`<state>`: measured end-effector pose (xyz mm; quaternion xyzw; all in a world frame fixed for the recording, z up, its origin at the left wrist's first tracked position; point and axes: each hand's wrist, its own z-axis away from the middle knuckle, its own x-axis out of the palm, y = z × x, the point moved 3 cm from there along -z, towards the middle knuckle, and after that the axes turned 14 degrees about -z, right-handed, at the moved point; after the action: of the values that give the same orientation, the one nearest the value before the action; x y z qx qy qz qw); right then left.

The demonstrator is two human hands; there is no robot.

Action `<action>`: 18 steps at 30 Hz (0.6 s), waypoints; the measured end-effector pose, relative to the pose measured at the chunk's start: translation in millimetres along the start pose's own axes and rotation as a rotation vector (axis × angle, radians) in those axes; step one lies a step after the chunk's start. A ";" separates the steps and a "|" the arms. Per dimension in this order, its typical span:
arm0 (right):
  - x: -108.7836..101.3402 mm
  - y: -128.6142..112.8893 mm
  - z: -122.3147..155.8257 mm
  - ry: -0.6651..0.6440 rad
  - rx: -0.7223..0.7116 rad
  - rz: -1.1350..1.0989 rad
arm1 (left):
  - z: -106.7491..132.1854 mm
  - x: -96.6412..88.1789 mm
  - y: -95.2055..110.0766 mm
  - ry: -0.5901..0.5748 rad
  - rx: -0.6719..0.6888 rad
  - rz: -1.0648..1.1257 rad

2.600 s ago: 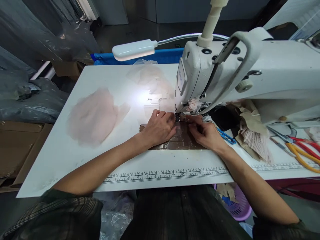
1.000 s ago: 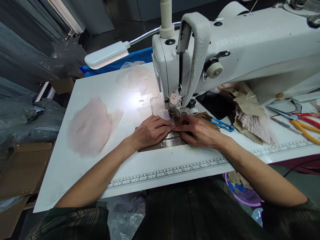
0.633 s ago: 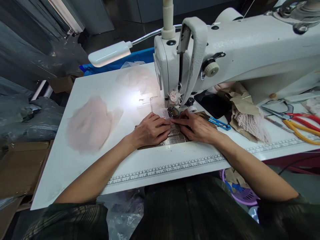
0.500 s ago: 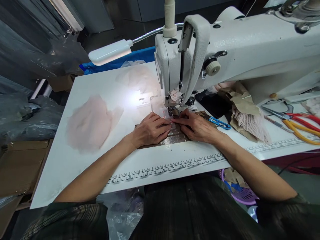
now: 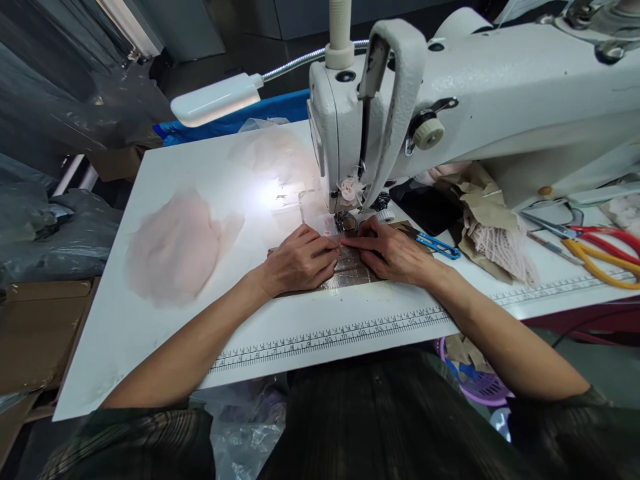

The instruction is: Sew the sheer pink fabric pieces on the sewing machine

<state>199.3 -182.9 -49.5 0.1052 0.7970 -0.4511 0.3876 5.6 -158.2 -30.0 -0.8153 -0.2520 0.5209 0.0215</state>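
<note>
A white sewing machine (image 5: 330,133) stands over the table, its presser foot (image 5: 346,222) just beyond my fingertips. My left hand (image 5: 303,260) lies left of the foot, fingers bent and close together. From the right, my right hand (image 5: 393,252) meets it, index finger stretched toward the foot and thumb tucked below. Between the fingertips a small bit of thin pink fabric (image 5: 342,241) shows; most of it is hidden. Both hands rest on a brown, tape-covered sheet (image 5: 350,275) at the front of the foot.
Sheer pink fabric pieces (image 5: 175,247) lie at the left. Blue thread snips (image 5: 439,247), pale lace in brown paper (image 5: 495,247) and orange-and-red-handled scissors (image 5: 595,257) are at the right. A lit lamp (image 5: 217,100) reaches over the table. A printed ruler (image 5: 325,340) follows the front edge.
The view has shifted slightly. Both hands keep nearly the same pose at the presser foot, and the pink fabric between the fingertips shows little difference.
</note>
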 end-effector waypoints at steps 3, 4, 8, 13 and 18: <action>0.5 0.5 0.6 -0.024 -0.020 0.040 | 0.6 0.3 -0.7 -0.013 -0.006 0.034; 0.6 0.6 0.7 -0.033 -0.018 0.055 | 0.6 0.0 -1.0 -0.013 -0.008 0.048; 0.5 0.1 1.0 -0.050 0.013 0.085 | 0.9 -1.4 -3.1 -0.031 -0.020 0.080; 1.4 -2.4 -2.0 -0.071 0.081 0.131 | 2.1 -0.3 -6.3 -0.107 -0.034 0.082; 2.6 -7.0 -7.1 -0.052 0.110 0.182 | 2.0 1.0 -9.0 -0.177 -0.057 0.065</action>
<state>190.2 -181.7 -44.7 0.1865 0.7478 -0.4599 0.4411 0.7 -150.4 -29.1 -0.7742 -0.2410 0.5838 -0.0409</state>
